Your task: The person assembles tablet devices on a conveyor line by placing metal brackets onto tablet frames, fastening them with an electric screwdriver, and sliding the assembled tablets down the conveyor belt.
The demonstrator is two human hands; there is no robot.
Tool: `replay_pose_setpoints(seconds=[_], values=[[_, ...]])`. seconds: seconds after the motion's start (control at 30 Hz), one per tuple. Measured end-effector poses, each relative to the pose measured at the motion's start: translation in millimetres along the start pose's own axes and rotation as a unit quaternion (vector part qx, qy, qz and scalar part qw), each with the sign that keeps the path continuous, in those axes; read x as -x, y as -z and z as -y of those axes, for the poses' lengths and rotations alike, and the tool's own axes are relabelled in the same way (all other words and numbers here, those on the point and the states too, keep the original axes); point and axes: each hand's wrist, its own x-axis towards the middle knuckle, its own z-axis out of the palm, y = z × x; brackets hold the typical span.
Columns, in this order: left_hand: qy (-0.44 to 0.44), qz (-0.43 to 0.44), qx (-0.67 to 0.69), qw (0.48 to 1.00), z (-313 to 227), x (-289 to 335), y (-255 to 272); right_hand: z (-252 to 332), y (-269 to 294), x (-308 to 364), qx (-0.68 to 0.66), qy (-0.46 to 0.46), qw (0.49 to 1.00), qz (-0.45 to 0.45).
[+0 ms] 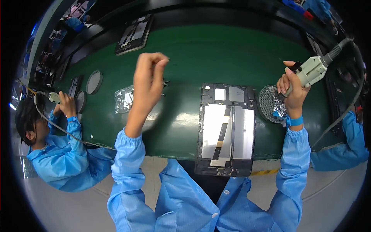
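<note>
My left hand (149, 79) is raised above the green bench, fingers curled toward the thumb; anything pinched there is too small to make out. Beneath and beside it lie a clear plastic bag (124, 99) and small dark pieces (165, 87), partly hidden by the hand. My right hand (294, 89) grips a pale corded electric screwdriver (312, 72), its lower end over a round dish (264, 103) of small shiny screws. Between my hands rests an opened tablet (244, 133), with silver battery panels and dark ribbon cables exposed, its near end overhanging the bench edge.
Another opened tablet (134, 34) lies at the far left of the green bench (185, 50). Two round dishes, one pale (94, 82), stand left. A co-worker (63, 154) holds a similar screwdriver there. The tool's cable (359, 77) loops down the right side, near another person's blue sleeve (340, 156).
</note>
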Motion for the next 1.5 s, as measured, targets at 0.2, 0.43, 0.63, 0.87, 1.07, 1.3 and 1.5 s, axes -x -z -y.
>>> replay_pose_setpoints(seconds=[0.2,0.43,0.63,0.87,1.07,1.3,1.5], values=[[0.216,0.213,0.356,0.884,3.3,5.1,-55.6,3.0,-4.9,2.0,-0.005,-0.005,1.000,-0.008],[0.220,0.176,0.280,0.918,0.6,16.8,-53.3,2.1,-1.6,1.9,0.000,-0.002,1.000,-0.008],[0.247,0.232,0.247,0.908,12.0,13.1,-43.5,-0.6,-3.1,0.8,0.003,-0.002,1.000,0.001],[0.209,0.292,0.169,0.918,3.6,11.6,-47.8,1.1,-5.6,0.6,0.011,-0.001,1.000,0.004],[0.226,0.295,0.165,0.914,6.2,8.8,-52.9,1.2,-7.3,1.5,0.006,-0.003,1.000,0.014],[0.284,0.295,0.214,0.887,9.9,8.1,-55.0,0.6,-7.8,3.3,0.005,0.001,1.000,0.016],[0.237,0.325,0.177,0.898,10.2,3.7,-48.8,2.8,-10.2,6.0,-0.008,-0.004,1.000,0.023]])
